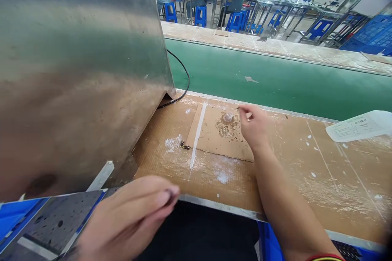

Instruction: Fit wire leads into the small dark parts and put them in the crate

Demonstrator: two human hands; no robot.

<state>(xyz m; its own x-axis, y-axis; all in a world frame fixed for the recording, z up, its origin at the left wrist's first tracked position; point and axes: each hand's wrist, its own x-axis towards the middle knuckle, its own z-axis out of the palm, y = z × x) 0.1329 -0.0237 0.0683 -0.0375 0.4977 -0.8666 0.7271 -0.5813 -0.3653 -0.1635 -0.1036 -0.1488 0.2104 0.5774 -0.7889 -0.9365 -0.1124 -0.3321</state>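
My left hand [131, 212] is in the lower left, blurred, its thumb and fingers pinched on a small dark piece. Past the cardboard-covered bench, my right hand [252, 124] hovers at the right side of a flat cardboard sheet [211, 134], thumb and forefinger pinched on a tiny dark thing too small to name. On that sheet lies a small clear lump [228, 118] amid brown stains. A little cluster of dark and gold parts [184, 145] rests by the sheet's left edge, near a white tape strip [198, 134].
A large metal housing [76, 69] fills the left side, with a black cable [187, 77] beside it. Behind the bench runs a green conveyor belt [275, 85]. A white translucent bottle [359, 125] lies at the right. Several people sit at tables farther back.
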